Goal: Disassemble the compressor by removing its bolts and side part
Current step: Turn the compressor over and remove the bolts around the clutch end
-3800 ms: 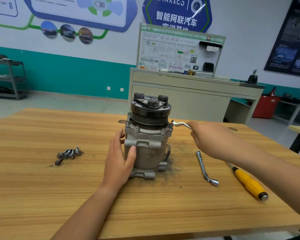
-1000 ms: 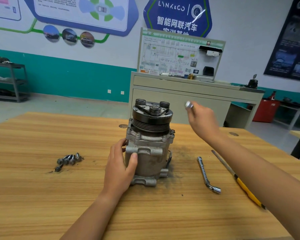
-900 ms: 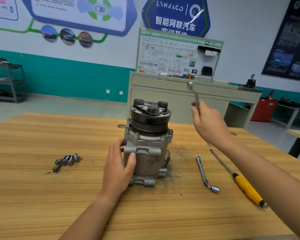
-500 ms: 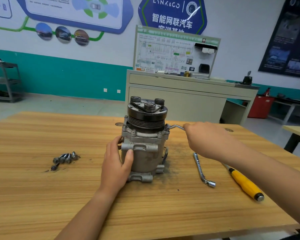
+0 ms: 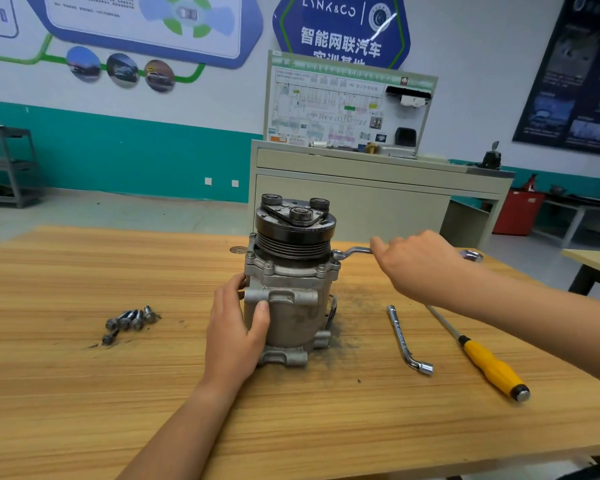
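Status: partway, I'd say. A heap of loose dark steel bolts (image 5: 129, 320) lies on the light wooden table (image 5: 84, 393), well left of the work, so 1 set of fasteners looks to be out already. The grey cast-aluminium compressor with the black ribbed pulley (image 5: 291, 306) stands upright mid-table, pulley up. Its upper flange plate (image 5: 291, 271) is seated flush on the body, with at least 3 bolt heads showing on it, so the side part is not off yet. The left hand (image 5: 236, 327) wraps the left side of the body, thumb pressed on the front face, bracing it. The right hand (image 5: 420, 265) has its fingers curled round the shank of a chrome offset ring spanner (image 5: 355, 251), whose ring end sits at a bolt on the flange's right corner. Left to do: that bolt, the rest of the flange bolts, then lifting the plate. For room, the spanner swings level above the table. The pulley just beside the ring end limits the arc inward; outward is open. A chrome L-shaped socket wrench (image 5: 404, 337) and a yellow-handled screwdriver (image 5: 482, 362) lie to the right, below the swing and apart from the base. The screwdriver's butt points toward the near-right table edge, so it could roll off. There's dark grime (image 5: 347, 306) round the base.
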